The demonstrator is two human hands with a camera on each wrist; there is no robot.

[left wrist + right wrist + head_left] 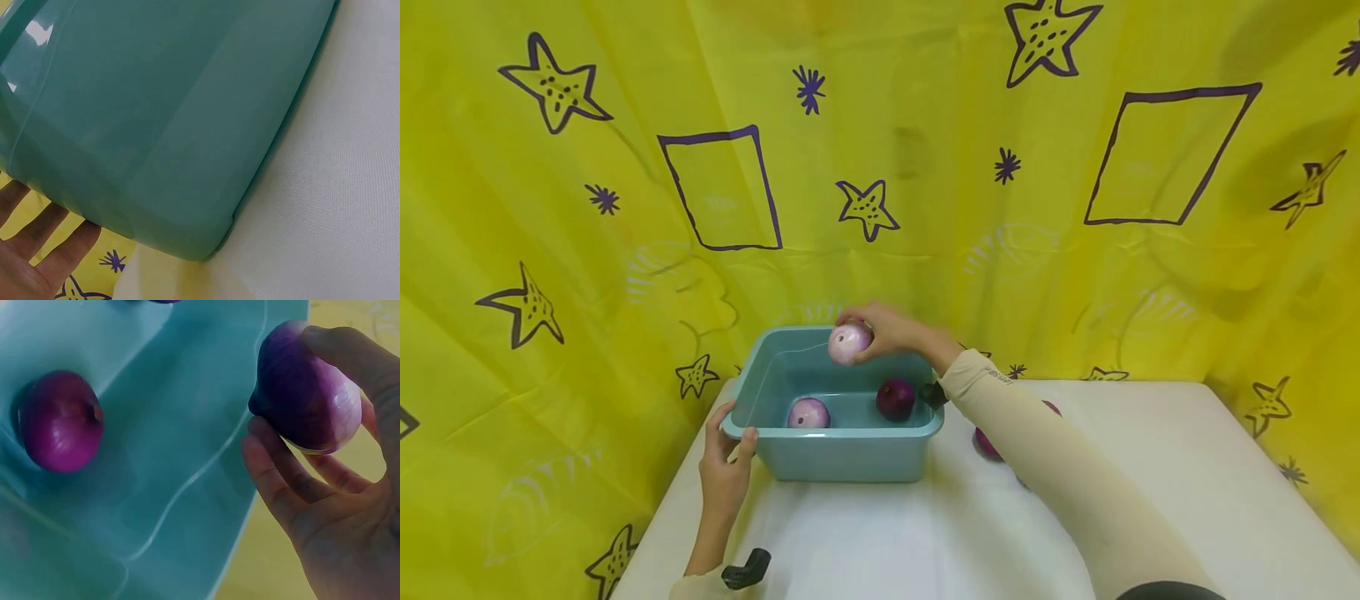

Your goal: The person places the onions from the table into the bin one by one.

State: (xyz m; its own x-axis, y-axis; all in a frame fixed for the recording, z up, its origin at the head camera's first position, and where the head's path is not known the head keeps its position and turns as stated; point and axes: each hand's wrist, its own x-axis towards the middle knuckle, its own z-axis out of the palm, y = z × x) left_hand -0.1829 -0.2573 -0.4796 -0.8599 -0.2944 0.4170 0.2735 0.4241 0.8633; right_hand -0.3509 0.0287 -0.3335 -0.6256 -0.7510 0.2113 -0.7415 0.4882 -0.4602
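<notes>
A red onion with a pale purple side (850,343) is held between the thumb and fingers of my right hand (891,330), above the back part of a teal plastic tub (850,458). In the right wrist view the held onion (303,387) hangs over the tub's inside wall. A pale purple onion (808,412) and a dark red onion (896,400) lie on the tub's floor, apart from each other. My left hand (724,471) grips the tub's front left corner at the rim. The left wrist view has its fingers (69,253) against the outer wall.
The tub stands on a white-covered table (1120,433). To its right, more red onions (987,447) lie partly hidden behind my right sleeve (1060,483). A yellow curtain (925,275) with drawn stars hangs behind and along both sides.
</notes>
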